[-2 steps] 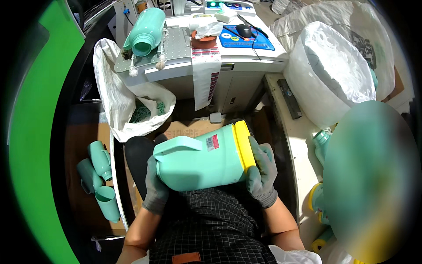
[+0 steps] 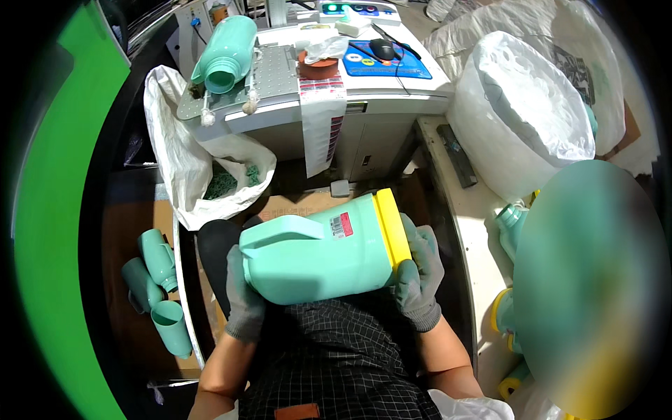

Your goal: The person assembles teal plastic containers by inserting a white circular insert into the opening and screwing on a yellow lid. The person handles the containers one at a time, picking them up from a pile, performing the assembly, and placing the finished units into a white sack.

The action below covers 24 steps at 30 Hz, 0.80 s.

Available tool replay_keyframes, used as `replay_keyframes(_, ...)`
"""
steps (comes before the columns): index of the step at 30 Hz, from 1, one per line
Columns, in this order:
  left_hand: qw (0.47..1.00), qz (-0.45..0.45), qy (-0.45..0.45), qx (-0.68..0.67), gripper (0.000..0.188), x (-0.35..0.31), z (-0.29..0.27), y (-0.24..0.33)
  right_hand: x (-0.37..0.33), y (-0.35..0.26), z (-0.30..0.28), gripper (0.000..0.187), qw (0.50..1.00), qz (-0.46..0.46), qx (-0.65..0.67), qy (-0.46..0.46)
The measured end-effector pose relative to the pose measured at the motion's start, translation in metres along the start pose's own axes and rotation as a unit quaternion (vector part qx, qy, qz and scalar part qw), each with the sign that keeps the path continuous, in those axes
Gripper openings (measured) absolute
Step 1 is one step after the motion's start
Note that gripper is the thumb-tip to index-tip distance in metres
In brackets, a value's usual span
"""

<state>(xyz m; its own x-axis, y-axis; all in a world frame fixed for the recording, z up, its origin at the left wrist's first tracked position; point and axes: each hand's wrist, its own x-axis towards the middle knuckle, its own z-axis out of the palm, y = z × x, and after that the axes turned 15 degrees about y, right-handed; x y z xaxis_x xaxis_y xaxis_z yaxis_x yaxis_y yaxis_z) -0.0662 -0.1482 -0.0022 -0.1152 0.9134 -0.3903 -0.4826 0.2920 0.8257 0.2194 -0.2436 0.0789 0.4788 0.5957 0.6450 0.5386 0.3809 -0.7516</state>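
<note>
Mint-green plastic handled jug, already bearing yellow plastic end band and rectangular red-and-white label (remaining work not discernible), grasped between left gray-gloved grip and right gray-gloved grip.

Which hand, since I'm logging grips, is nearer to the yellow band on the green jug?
Right. The right hand is at the yellow band, while the left hand supports the opposite end of the green jug, near the handle.

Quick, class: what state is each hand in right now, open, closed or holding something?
Left hand: closed around the green end of the jug.
Right hand: holding the same jug at its yellow end.
</note>
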Motion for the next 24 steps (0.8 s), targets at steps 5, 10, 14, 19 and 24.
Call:
replay_keyframes(5,0.99,0.118,0.016,0.079,0.033,-0.009,0.03,0.029,-0.005,-0.008,-0.004,0.069,0.989,0.127,0.006,0.073)
replay_keyframes(10,0.933,0.324,-0.014,0.159,0.037,-0.035,0.043,0.063,-0.015,0.028,0.005,0.041,0.891,0.384,0.192,0.144)
replay_keyframes(14,0.732,0.577,-0.329,0.153,0.059,-0.037,0.061,0.107,-0.021,0.037,-0.022,0.041,0.677,0.546,0.484,0.098)
replay_keyframes(19,0.744,0.576,-0.286,0.18,0.087,-0.043,0.112,0.066,0.027,0.047,-0.145,0.062,0.788,0.307,0.445,0.295)
replay_keyframes(24,0.757,0.491,-0.313,0.297,0.076,-0.035,0.122,0.061,0.111,0.041,-0.334,0.049,0.812,0.134,0.364,0.436)
